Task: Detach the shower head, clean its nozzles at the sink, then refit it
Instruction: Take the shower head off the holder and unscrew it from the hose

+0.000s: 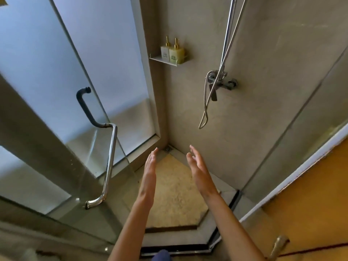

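Both hands, left hand (149, 166) and right hand (197, 166), were flat-fingered, holding nothing; shower head out of view, only the ribbed chrome hose (205, 102), probably slick, so grab its handle

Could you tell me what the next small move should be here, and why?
Probably step into the stall and raise the right hand along the riser rail towards its top. Both hands, the left hand too, are open and hold nothing, the glass door stands open, and the shower head itself is out of view above; only the hose and mixer valve show.
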Motion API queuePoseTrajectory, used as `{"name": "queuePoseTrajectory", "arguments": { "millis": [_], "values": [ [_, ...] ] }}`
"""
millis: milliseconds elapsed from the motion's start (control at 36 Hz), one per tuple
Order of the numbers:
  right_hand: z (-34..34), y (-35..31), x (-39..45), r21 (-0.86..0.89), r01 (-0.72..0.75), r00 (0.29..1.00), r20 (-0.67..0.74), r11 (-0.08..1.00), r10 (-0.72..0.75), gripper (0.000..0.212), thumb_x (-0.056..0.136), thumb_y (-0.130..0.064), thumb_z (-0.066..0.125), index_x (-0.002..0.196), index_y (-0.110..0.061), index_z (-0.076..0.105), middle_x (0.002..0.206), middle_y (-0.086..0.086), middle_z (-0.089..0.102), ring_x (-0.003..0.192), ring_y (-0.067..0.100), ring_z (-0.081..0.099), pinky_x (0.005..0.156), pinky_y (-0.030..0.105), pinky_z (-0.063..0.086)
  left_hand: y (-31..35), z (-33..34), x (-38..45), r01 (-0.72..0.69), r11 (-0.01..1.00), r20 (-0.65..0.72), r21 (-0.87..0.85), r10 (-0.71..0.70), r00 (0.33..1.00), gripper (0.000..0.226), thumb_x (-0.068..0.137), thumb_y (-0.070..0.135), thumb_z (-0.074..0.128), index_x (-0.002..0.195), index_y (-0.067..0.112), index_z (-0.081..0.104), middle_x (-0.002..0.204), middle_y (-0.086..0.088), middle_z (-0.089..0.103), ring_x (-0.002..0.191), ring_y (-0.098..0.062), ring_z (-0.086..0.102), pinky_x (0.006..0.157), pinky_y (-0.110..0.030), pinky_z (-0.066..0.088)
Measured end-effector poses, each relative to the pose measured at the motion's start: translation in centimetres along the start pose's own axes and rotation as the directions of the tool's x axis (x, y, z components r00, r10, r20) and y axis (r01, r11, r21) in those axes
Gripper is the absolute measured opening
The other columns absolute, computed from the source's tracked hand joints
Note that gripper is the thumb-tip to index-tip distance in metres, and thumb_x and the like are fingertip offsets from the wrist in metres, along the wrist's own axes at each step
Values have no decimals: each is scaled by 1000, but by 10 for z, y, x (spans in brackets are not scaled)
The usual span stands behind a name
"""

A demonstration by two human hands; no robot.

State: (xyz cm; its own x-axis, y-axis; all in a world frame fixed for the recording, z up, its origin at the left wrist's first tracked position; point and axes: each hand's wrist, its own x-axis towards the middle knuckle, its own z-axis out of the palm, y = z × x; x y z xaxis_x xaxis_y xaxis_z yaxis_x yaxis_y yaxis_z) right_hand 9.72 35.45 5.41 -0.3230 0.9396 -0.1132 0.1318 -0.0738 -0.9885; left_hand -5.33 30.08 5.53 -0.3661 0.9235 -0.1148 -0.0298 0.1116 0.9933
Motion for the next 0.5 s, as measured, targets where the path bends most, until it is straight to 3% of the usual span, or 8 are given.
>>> {"name": "queuePoseTrajectory", "arguments": {
  "millis": [278,361,500],
  "values": [
    [-22,-2,48,49,10,999,-47,999,-7,60,98,-64,36,153,-44,26,161,-19,27,145,2,28,110,29,28,10,20,53,-15,1000,14,15,15,1000,66,90,62,21,152,39,28,163,14,19,149,-8,18,124,-49,15],
    [-33,3,62,35,10,996,-83,999,-7,62,95,-65,35,153,-44,26,161,-19,27,144,2,29,111,29,28,13,25,76,-26,1000,26,15,25,999,59,97,56,19,153,37,27,164,13,18,150,-9,17,124,-48,14],
    [-54,6,95,36,13,987,-162,999,-7,68,91,-65,38,154,-39,28,160,-16,29,134,-6,34,101,17,30,18,38,121,-25,1000,64,0,25,998,50,104,47,17,152,38,28,163,14,18,150,-7,16,125,-48,14]
  ]
}}
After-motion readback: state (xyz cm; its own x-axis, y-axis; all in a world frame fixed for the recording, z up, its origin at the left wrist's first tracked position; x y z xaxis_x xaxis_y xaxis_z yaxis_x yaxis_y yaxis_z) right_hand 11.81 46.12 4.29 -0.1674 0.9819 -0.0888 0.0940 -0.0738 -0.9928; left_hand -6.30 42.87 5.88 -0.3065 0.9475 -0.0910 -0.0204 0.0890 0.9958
